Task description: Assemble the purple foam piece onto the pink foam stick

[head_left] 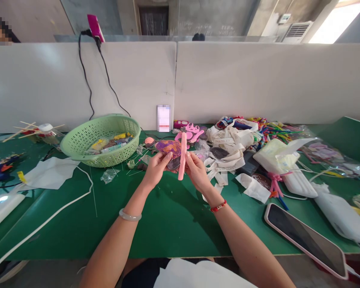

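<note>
My left hand (157, 168) is closed on the left side of a flat purple and orange piece (169, 147), thumb on top. A long pink strip (183, 157) stands nearly upright in front of the piece's right end. My right hand (195, 169) pinches the strip's right side, and its fingers behind are hidden. Below the purple piece, a dark rounded part (174, 163) shows between the hands. Just behind them lie pink cut-out shapes (193, 135) on the green table (168, 224).
A green basket (100, 159) with small packets stands left of my hands. White strips (228, 142) and colourful bundles pile up at the right. A phone (163, 118) leans against the partition; a larger phone (306, 240) lies front right. A white cable (57, 212) crosses the left side.
</note>
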A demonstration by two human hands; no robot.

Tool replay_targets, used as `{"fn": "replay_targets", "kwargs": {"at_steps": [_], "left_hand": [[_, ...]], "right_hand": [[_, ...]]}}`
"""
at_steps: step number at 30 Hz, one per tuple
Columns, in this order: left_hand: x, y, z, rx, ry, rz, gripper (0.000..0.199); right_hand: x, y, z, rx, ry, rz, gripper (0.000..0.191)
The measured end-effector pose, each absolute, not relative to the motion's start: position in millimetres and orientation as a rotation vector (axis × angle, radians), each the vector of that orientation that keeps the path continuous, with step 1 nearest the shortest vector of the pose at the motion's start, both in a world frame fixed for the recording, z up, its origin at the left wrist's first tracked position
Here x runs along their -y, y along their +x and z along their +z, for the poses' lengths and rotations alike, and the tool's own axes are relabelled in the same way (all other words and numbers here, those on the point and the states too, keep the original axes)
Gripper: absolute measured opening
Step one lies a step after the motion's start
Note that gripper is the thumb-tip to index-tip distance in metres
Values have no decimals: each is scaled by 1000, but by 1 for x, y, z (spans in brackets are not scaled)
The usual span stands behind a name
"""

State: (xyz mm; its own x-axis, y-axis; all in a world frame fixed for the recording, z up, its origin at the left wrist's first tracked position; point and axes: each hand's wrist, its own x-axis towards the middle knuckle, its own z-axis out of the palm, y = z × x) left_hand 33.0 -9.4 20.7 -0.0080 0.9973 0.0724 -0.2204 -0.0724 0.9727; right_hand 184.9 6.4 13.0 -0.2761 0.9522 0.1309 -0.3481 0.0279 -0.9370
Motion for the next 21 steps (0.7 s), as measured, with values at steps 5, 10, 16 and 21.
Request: {"fn": "replay_targets", "kwargs": {"at_steps": [5,10,16,21], "left_hand": [[10,37,20,-1000,1085,1353,55],[11,36,20,-1001,1076,1348,55],[12,34,22,-1009,1100,1359,54],[11,30,23,-998,1164,1381,52]], "right_hand": [[-7,184,10,1159,-695,1505,49],[-8,186,9,1228,-723,1415,48],[-6,186,14,1281,-756,1415,57],[-7,192,19,1503,-763,1244,54]]}}
